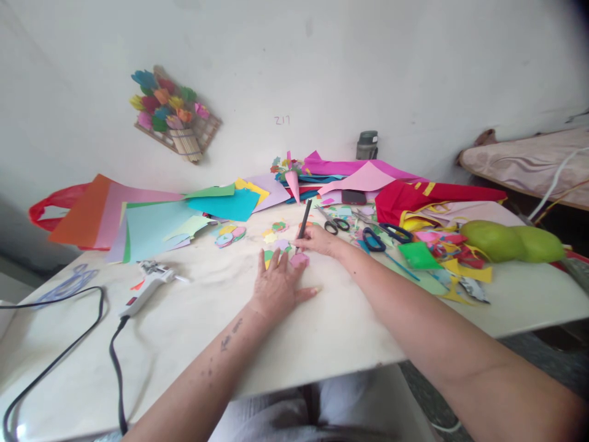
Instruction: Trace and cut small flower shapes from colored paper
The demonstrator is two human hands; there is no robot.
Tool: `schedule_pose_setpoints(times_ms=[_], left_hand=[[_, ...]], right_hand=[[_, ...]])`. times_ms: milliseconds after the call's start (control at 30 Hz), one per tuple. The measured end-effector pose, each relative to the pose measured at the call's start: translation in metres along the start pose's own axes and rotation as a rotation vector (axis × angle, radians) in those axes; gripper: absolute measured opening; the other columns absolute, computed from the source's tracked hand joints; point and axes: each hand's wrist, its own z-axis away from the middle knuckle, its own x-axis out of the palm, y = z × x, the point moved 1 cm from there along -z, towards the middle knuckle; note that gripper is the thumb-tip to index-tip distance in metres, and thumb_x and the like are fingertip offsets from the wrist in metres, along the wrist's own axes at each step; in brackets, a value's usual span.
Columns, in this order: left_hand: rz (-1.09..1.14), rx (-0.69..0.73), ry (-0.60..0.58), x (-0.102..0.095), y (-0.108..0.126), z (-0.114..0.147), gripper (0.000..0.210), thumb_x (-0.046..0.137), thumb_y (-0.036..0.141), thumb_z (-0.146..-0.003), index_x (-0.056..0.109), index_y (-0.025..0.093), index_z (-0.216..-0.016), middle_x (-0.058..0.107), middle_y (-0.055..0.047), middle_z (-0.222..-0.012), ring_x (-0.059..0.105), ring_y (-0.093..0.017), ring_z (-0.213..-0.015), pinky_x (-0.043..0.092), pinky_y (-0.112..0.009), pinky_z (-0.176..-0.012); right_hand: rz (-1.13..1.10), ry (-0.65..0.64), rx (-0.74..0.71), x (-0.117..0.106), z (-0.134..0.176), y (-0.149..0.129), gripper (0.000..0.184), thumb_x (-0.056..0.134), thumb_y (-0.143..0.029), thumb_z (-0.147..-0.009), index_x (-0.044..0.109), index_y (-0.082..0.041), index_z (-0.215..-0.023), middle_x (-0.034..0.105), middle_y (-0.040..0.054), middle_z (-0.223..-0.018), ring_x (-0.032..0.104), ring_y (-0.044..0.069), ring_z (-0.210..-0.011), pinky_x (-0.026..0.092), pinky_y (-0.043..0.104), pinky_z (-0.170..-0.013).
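My right hand [316,240] grips a dark pencil [305,218], its upper end pointing up and away from me. The pencil's lower end is at a small pink paper cutout [300,259] on the table. Beside it my left hand [277,283] lies flat with the fingers spread, its fingertips at several small coloured paper cutouts [269,258]. The fingers partly cover those cutouts. Just beyond the hands are a yellow flower-shaped paper [270,236] and more small paper pieces. Right of the pencil rest black-handled scissors [337,225].
A glue gun [150,288] with a black cord lies on the left of the table [207,331]. Coloured paper sheets [156,227] spread along the back left. At right are blue-handled scissors [375,239], paper scraps, red fabric [427,199] and a green pouch-like item [510,241].
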Motion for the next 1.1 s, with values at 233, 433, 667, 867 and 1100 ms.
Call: schedule_pose_setpoints(times_ms=[233,433,667,867,1100], left_hand=[[-0.007,0.000,-0.010,0.0002,-0.0001,0.0003,0.066,0.026,0.068,-0.077,0.041,0.031,-0.129,0.047,-0.010,-0.129,0.029,-0.032,-0.127,0.007,-0.059,-0.103],[-0.007,0.002,-0.013,-0.0009,-0.0002,0.0003,0.066,0.026,0.068,-0.077,0.041,0.030,-0.129,0.046,-0.011,-0.129,0.029,-0.032,-0.127,0.007,-0.059,-0.103],[-0.007,0.002,-0.017,0.0000,0.0003,0.0000,0.066,0.026,0.069,-0.077,0.041,0.030,-0.129,0.047,-0.011,-0.128,0.028,-0.032,-0.127,0.007,-0.059,-0.103],[-0.007,-0.003,-0.016,0.0001,0.0001,0.0000,0.066,0.027,0.069,-0.077,0.041,0.031,-0.129,0.046,-0.010,-0.129,0.028,-0.032,-0.127,0.007,-0.059,-0.103],[-0.005,-0.004,-0.032,-0.0009,0.0001,0.0006,0.067,0.027,0.069,-0.077,0.041,0.031,-0.129,0.046,-0.011,-0.130,0.027,-0.033,-0.128,0.006,-0.060,-0.103]], right_hand=[[-0.021,0.002,-0.006,-0.0013,-0.0021,0.0049,0.016,0.060,-0.029,-0.070,0.057,-0.014,-0.071,0.060,-0.0006,-0.062,0.057,0.011,-0.057,0.045,0.023,-0.057],[-0.009,0.003,-0.002,-0.0018,-0.0013,0.0024,0.017,0.060,-0.031,-0.069,0.056,-0.014,-0.070,0.057,-0.0021,-0.060,0.054,0.010,-0.054,0.043,0.021,-0.054],[0.010,0.042,0.012,-0.0039,-0.0014,0.0026,0.014,0.059,-0.027,-0.069,0.054,-0.014,-0.066,0.056,-0.0027,-0.058,0.053,0.009,-0.052,0.043,0.021,-0.053],[0.012,0.042,0.021,-0.0055,-0.0019,0.0033,0.010,0.059,-0.021,-0.069,0.054,-0.014,-0.064,0.055,-0.0032,-0.057,0.052,0.008,-0.050,0.043,0.020,-0.052],[0.009,0.097,0.048,-0.0066,-0.0009,0.0016,0.010,0.058,-0.018,-0.069,0.053,-0.014,-0.062,0.052,-0.0037,-0.054,0.049,0.008,-0.048,0.040,0.020,-0.049]])
